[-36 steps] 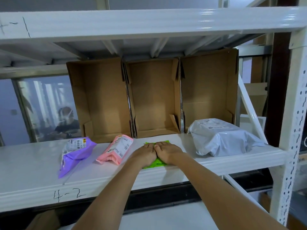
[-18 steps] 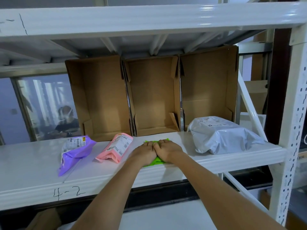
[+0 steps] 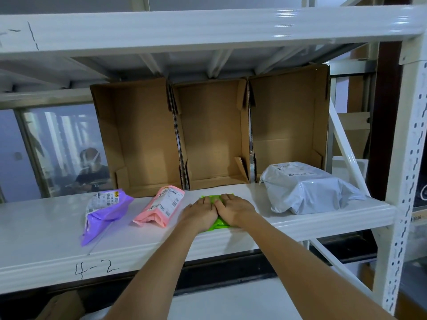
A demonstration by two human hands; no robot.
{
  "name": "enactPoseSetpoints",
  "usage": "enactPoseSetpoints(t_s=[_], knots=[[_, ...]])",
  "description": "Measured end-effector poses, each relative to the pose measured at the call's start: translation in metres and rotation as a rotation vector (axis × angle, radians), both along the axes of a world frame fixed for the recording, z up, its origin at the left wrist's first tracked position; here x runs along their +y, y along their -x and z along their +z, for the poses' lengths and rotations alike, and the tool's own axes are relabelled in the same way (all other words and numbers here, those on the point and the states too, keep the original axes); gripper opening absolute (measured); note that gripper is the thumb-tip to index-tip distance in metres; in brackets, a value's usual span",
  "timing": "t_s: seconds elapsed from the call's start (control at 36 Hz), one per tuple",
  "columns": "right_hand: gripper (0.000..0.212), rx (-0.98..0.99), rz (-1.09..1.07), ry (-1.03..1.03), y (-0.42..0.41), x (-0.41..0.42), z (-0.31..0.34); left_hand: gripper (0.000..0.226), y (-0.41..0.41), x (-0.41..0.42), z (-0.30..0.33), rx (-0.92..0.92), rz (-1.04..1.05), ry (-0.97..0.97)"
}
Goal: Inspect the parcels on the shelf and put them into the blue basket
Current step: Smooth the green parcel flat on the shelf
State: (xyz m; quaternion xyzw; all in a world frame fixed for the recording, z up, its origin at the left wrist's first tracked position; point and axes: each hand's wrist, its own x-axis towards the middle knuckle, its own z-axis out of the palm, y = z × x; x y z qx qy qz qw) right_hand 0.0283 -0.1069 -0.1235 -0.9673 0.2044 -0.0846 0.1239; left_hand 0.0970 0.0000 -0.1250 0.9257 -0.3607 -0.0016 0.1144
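A green parcel [image 3: 206, 199] lies flat on the white shelf [image 3: 46, 227], mostly covered by my hands. My left hand [image 3: 200, 214] and my right hand [image 3: 233, 211] rest side by side on top of it, palms down with fingers stretched forward. To the left lie a pink parcel [image 3: 163, 205] and a purple parcel [image 3: 104, 212], both with printed labels. A bulky grey parcel [image 3: 305, 189] sits at the right end of the shelf. No blue basket is in view.
Three open cardboard boxes [image 3: 212, 135] stand on their sides at the back of the shelf. A white upright post [image 3: 406, 181] frames the right side, a shelf beam [image 3: 208, 26] runs overhead. A person sits behind the glass at the left.
Both hands stay pressed on the green parcel; only the camera has shifted slightly.
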Motion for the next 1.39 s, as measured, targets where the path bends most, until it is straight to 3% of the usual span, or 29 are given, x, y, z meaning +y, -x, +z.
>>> enactPoseSetpoints(t_s=[0.17, 0.28, 0.61, 0.92, 1.11, 1.25, 1.39], knots=[[0.054, 0.010, 0.111, 0.079, -0.001, -0.003, 0.003, 0.053, -0.003, 0.001, 0.000, -0.010, -0.032, 0.006], [0.051, 0.007, 0.160, 0.006, -0.004, -0.001, 0.008, 0.051, -0.002, 0.001, 0.001, -0.021, -0.043, -0.018], [0.048, 0.007, 0.099, -0.051, -0.007, 0.001, 0.007, 0.049, 0.002, 0.001, 0.005, -0.013, -0.044, -0.050], [0.060, -0.008, -0.125, 0.022, -0.007, 0.000, -0.003, 0.054, 0.000, 0.002, -0.004, -0.084, 0.044, -0.104], [0.060, 0.072, -0.064, 0.024, 0.001, -0.002, 0.004, 0.061, 0.012, 0.030, 0.005, -0.001, -0.006, -0.121], [0.084, 0.130, 0.095, 0.028, 0.030, -0.002, 0.016, 0.066, 0.016, 0.046, 0.015, 0.089, -0.065, -0.131], [0.097, 0.180, 0.119, 0.085, 0.051, -0.003, 0.023, 0.058, 0.018, 0.048, 0.021, 0.115, -0.057, -0.090]])
